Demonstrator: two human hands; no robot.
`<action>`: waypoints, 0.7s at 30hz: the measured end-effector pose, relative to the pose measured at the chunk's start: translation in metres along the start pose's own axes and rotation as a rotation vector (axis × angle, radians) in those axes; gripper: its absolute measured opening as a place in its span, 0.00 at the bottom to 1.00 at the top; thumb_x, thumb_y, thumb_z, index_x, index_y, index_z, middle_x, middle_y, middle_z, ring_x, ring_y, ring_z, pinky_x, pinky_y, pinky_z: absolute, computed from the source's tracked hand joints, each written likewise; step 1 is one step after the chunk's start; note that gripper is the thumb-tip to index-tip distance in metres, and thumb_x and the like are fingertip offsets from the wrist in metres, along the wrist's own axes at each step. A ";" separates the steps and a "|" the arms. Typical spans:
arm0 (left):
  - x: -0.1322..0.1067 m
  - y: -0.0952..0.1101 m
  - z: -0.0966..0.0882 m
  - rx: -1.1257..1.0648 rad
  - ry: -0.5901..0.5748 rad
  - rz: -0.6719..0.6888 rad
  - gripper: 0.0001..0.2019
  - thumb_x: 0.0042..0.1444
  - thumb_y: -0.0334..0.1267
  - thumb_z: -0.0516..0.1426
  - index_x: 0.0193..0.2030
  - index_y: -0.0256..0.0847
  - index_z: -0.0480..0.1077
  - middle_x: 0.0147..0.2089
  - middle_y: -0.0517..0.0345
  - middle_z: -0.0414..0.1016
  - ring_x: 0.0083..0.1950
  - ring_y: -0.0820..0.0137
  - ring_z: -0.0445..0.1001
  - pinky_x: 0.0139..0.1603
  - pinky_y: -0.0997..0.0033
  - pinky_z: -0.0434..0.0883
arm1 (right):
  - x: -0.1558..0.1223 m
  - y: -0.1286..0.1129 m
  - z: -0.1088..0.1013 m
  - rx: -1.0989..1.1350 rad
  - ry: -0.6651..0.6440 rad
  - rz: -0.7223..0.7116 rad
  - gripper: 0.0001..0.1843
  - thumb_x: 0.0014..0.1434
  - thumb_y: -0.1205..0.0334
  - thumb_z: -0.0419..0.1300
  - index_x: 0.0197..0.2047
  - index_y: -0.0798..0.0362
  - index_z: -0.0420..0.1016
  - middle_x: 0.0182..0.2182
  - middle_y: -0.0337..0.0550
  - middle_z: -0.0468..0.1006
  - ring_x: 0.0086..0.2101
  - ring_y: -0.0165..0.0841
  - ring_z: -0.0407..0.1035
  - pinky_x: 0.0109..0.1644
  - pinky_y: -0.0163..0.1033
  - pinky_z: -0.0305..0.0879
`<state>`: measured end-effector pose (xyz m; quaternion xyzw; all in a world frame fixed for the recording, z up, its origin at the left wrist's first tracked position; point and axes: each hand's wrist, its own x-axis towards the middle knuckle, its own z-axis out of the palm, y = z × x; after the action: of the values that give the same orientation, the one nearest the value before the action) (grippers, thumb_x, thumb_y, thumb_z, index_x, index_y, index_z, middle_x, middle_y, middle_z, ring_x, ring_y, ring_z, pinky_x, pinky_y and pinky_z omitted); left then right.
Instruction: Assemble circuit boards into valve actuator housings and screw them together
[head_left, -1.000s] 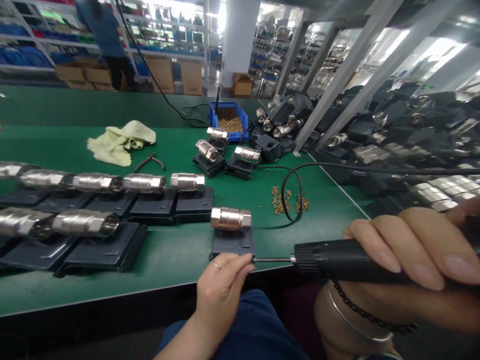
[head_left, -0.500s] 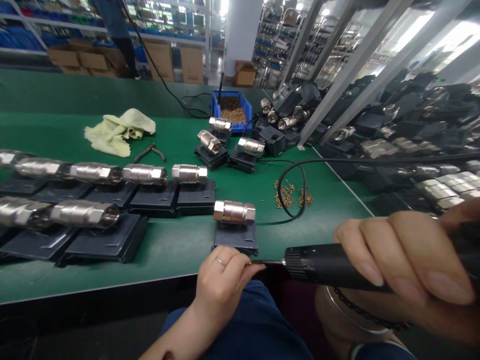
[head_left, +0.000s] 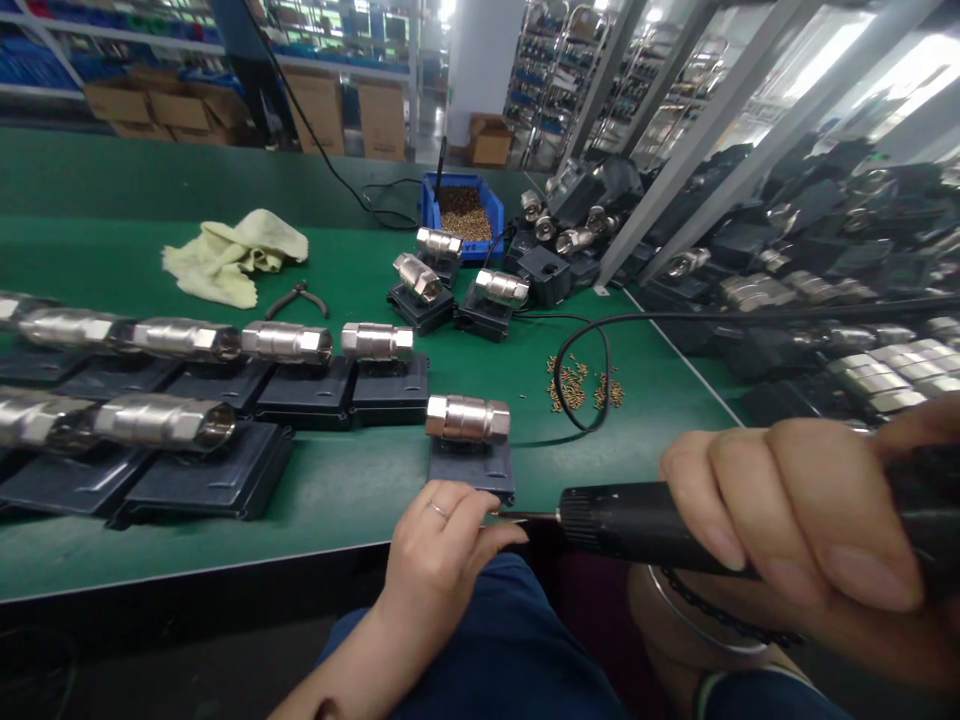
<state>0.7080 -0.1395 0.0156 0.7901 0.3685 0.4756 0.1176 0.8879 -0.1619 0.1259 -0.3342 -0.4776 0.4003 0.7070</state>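
My right hand (head_left: 795, 510) is wrapped around a black electric screwdriver (head_left: 622, 520), held level and pointing left. Its thin bit (head_left: 529, 516) reaches my left hand (head_left: 439, 545), where a small brass-coloured screw (head_left: 496, 513) shows at the tip. The left thumb stands apart from the forefinger, and the other fingers are bent. Those fingers are at the front edge of a black box (head_left: 472, 465), partly hiding it; whether they press on it I cannot tell. A shiny metal pipe fitting (head_left: 467, 419) lies across the top of this box.
Similar boxes with fittings (head_left: 210, 470) stand in rows on the left. Loose screws (head_left: 574, 388) lie beside a looped black cable (head_left: 606, 365). Farther back are a blue bin (head_left: 491, 245) of screws, pliers (head_left: 298, 293) and a yellow cloth (head_left: 236, 255). Metal posts (head_left: 660, 200) rise at the right.
The left thumb and forefinger have parted around the screw at the bit's tip. The screwdriver has shifted slightly left and up, towards the box.
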 end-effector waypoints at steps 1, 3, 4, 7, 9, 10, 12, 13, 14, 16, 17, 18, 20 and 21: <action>-0.001 -0.007 -0.002 0.009 0.012 -0.019 0.10 0.60 0.44 0.58 0.35 0.39 0.68 0.29 0.58 0.71 0.32 0.70 0.71 0.33 0.73 0.70 | 0.002 0.001 0.005 0.051 -0.022 -0.011 0.18 0.50 0.58 0.70 0.43 0.36 0.71 0.14 0.25 0.65 0.12 0.24 0.56 0.18 0.36 0.57; -0.003 -0.025 -0.005 0.048 0.009 -0.124 0.14 0.55 0.49 0.61 0.35 0.40 0.66 0.31 0.57 0.71 0.35 0.67 0.72 0.35 0.70 0.72 | 0.008 0.003 0.011 0.093 -0.042 -0.048 0.15 0.52 0.62 0.68 0.43 0.42 0.74 0.16 0.29 0.67 0.14 0.24 0.59 0.19 0.36 0.59; -0.004 -0.035 -0.006 0.063 -0.020 -0.206 0.16 0.52 0.49 0.64 0.36 0.40 0.66 0.33 0.57 0.71 0.37 0.65 0.73 0.38 0.67 0.73 | 0.011 0.004 0.013 0.077 -0.049 -0.065 0.14 0.52 0.62 0.67 0.43 0.45 0.74 0.17 0.31 0.67 0.15 0.25 0.59 0.20 0.36 0.60; 0.000 -0.061 -0.005 -0.008 -0.224 -0.404 0.29 0.44 0.43 0.68 0.51 0.40 0.64 0.50 0.48 0.69 0.52 0.56 0.72 0.50 0.54 0.73 | 0.021 0.012 0.014 0.038 -0.122 -0.068 0.16 0.52 0.63 0.67 0.45 0.47 0.75 0.18 0.33 0.67 0.16 0.27 0.61 0.20 0.37 0.60; 0.005 -0.069 -0.003 -0.113 -0.376 -0.429 0.38 0.43 0.41 0.67 0.60 0.39 0.57 0.59 0.44 0.63 0.61 0.53 0.65 0.59 0.50 0.67 | 0.024 0.018 0.013 0.030 -0.175 -0.045 0.16 0.52 0.62 0.66 0.46 0.45 0.74 0.19 0.32 0.67 0.17 0.28 0.62 0.21 0.37 0.61; 0.008 -0.070 -0.002 -0.151 -0.428 -0.427 0.39 0.43 0.40 0.66 0.61 0.39 0.56 0.60 0.43 0.62 0.63 0.52 0.62 0.61 0.49 0.65 | 0.025 0.021 0.013 0.023 -0.186 -0.033 0.16 0.53 0.62 0.66 0.46 0.45 0.73 0.19 0.32 0.67 0.17 0.28 0.62 0.21 0.37 0.61; 0.011 -0.070 0.000 -0.183 -0.484 -0.434 0.37 0.43 0.39 0.65 0.61 0.39 0.57 0.59 0.43 0.62 0.64 0.51 0.61 0.63 0.47 0.63 | 0.027 0.026 0.012 0.010 -0.220 -0.007 0.17 0.53 0.62 0.66 0.47 0.45 0.72 0.19 0.32 0.67 0.17 0.28 0.62 0.21 0.36 0.62; 0.012 -0.069 0.001 -0.188 -0.491 -0.439 0.37 0.43 0.39 0.65 0.60 0.38 0.58 0.58 0.42 0.63 0.64 0.50 0.61 0.63 0.46 0.63 | 0.027 0.029 0.012 -0.002 -0.238 0.009 0.17 0.53 0.62 0.65 0.47 0.45 0.71 0.20 0.32 0.68 0.18 0.28 0.62 0.21 0.36 0.62; 0.012 -0.068 0.001 -0.194 -0.484 -0.444 0.36 0.43 0.40 0.66 0.59 0.38 0.59 0.58 0.42 0.62 0.63 0.50 0.61 0.62 0.45 0.63 | 0.028 0.030 0.012 -0.019 -0.258 0.028 0.18 0.54 0.62 0.65 0.48 0.45 0.71 0.20 0.32 0.68 0.18 0.27 0.62 0.21 0.36 0.62; 0.010 -0.067 0.001 -0.215 -0.461 -0.447 0.37 0.42 0.41 0.66 0.59 0.38 0.59 0.59 0.42 0.61 0.62 0.50 0.62 0.62 0.44 0.63 | 0.030 0.033 0.012 -0.058 -0.288 0.068 0.18 0.54 0.61 0.65 0.48 0.45 0.70 0.21 0.32 0.69 0.18 0.27 0.61 0.22 0.36 0.61; 0.009 -0.066 0.001 -0.227 -0.448 -0.450 0.38 0.41 0.41 0.66 0.60 0.38 0.58 0.59 0.42 0.61 0.62 0.50 0.63 0.61 0.44 0.64 | 0.031 0.034 0.012 -0.072 -0.297 0.084 0.17 0.54 0.60 0.65 0.47 0.45 0.70 0.21 0.32 0.69 0.18 0.27 0.61 0.21 0.36 0.60; 0.008 -0.066 0.001 -0.237 -0.437 -0.455 0.38 0.41 0.41 0.66 0.60 0.39 0.58 0.59 0.43 0.61 0.61 0.51 0.63 0.61 0.44 0.64 | 0.032 0.035 0.012 -0.079 -0.304 0.093 0.16 0.54 0.60 0.65 0.46 0.45 0.70 0.21 0.31 0.68 0.18 0.27 0.60 0.21 0.36 0.59; 0.007 -0.065 0.001 -0.246 -0.421 -0.469 0.38 0.41 0.41 0.66 0.60 0.40 0.58 0.59 0.44 0.61 0.61 0.52 0.64 0.61 0.45 0.64 | 0.035 0.036 0.011 -0.078 -0.327 0.092 0.13 0.54 0.62 0.65 0.43 0.46 0.69 0.21 0.31 0.67 0.18 0.26 0.59 0.22 0.35 0.58; 0.006 -0.065 0.001 -0.247 -0.417 -0.474 0.38 0.41 0.41 0.67 0.60 0.40 0.58 0.58 0.45 0.61 0.61 0.52 0.64 0.61 0.46 0.64 | 0.036 0.038 0.011 -0.075 -0.341 0.085 0.12 0.54 0.63 0.65 0.41 0.46 0.69 0.21 0.30 0.67 0.18 0.25 0.59 0.22 0.35 0.59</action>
<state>0.6800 -0.0898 -0.0155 0.7424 0.4496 0.3043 0.3926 0.8765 -0.1116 0.1119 -0.3076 -0.5907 0.4628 0.5851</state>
